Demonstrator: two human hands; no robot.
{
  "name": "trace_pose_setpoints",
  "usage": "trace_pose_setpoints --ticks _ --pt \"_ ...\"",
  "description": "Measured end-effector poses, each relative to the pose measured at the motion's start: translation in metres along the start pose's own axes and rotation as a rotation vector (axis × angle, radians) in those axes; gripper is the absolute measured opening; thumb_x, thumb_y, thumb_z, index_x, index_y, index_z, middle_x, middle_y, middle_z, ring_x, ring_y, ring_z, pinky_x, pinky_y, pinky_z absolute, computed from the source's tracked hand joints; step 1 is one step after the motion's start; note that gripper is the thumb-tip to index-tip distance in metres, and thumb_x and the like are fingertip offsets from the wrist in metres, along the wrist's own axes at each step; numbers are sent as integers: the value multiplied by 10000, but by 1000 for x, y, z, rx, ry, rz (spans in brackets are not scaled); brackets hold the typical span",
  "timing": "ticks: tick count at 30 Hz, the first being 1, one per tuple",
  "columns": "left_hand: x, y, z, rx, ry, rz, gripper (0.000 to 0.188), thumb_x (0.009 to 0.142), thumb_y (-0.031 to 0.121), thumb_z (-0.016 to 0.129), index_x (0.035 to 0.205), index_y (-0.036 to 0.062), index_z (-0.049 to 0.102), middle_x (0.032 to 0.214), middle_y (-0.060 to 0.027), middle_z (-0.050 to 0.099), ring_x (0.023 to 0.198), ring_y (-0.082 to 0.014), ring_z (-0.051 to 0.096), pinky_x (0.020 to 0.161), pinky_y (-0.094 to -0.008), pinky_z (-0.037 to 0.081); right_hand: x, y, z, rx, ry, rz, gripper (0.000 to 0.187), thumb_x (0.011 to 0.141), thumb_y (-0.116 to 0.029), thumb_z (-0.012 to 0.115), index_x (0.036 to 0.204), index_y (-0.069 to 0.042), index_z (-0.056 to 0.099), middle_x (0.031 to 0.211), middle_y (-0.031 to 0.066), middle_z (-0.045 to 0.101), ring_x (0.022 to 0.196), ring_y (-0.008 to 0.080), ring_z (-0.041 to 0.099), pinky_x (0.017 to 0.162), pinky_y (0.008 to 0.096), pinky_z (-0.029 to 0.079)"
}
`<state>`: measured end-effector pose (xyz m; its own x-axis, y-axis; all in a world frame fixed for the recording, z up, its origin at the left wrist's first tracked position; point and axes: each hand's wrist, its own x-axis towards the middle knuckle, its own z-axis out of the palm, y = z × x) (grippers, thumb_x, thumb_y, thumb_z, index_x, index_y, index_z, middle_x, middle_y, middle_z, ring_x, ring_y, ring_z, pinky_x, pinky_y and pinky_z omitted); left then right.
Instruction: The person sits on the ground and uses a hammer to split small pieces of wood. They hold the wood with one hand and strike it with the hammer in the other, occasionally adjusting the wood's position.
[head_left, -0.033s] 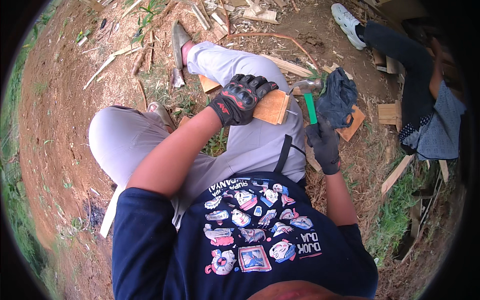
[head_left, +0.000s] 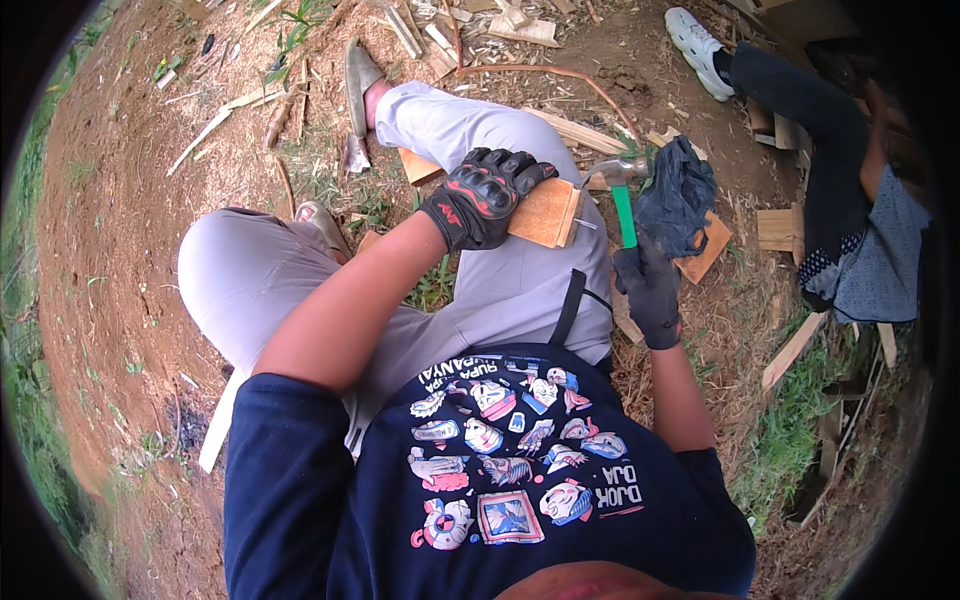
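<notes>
My left hand, in a black glove with red accents, is closed around a small wooden block and holds it over my thigh. A thin nail sticks out of the block's right side. My right hand, in a dark glove, grips a claw hammer by its green handle. The hammer's metal head is just right of the block, with the curved claw pointing toward it. Whether the claw touches the block I cannot tell.
A black plastic bag lies right of the hammer, over a flat wood piece. Wood offcuts and shavings litter the ground ahead. Another person's leg and arm are at the far right, near more wood pieces.
</notes>
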<state>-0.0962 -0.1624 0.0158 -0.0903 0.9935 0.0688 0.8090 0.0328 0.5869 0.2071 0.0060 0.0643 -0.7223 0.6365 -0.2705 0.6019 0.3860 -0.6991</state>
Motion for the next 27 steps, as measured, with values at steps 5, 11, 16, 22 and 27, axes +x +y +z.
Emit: trace_pose_setpoints --ticks 5,11,16,22,27 --pt "4 -1 3 -8 -12 7 780 809 129 747 1550 129 504 1461 -200 584 1356 -423 579 1184 -535 421 10 -18 -6 -13 -64 12 475 1007 -139 694 1458 -9 622 893 52 671 758 146 636 707 348 524" --pt "10 -4 14 -54 29 21 755 807 183 777 1517 118 528 1381 -196 598 1297 -416 586 1132 -538 441 14 -13 -12 -87 -109 -34 530 1045 -223 680 1523 -23 570 986 103 706 876 232 677 844 400 553" --pt "12 -7 16 -69 34 28 759 802 209 797 1507 118 534 1372 -191 596 1289 -407 586 1120 -537 444 10 -22 -16 -139 -75 -117 378 1043 -162 706 1387 -10 668 829 47 677 678 133 608 621 354 486" --pt "10 -3 19 -30 61 -4 761 793 225 806 1497 109 542 1340 -185 600 1285 -392 590 1117 -525 444 -11 7 14 -388 91 -208 330 1041 -227 669 1308 -32 687 1064 181 761 946 376 731 817 480 562" --pt "8 2 16 -49 14 13 744 772 194 786 1477 114 563 1344 -182 604 1285 -390 592 1128 -522 437 -12 -38 -17 -475 -70 -140 399 1031 -200 642 1405 -62 649 1169 234 739 1021 447 715 885 520 568"
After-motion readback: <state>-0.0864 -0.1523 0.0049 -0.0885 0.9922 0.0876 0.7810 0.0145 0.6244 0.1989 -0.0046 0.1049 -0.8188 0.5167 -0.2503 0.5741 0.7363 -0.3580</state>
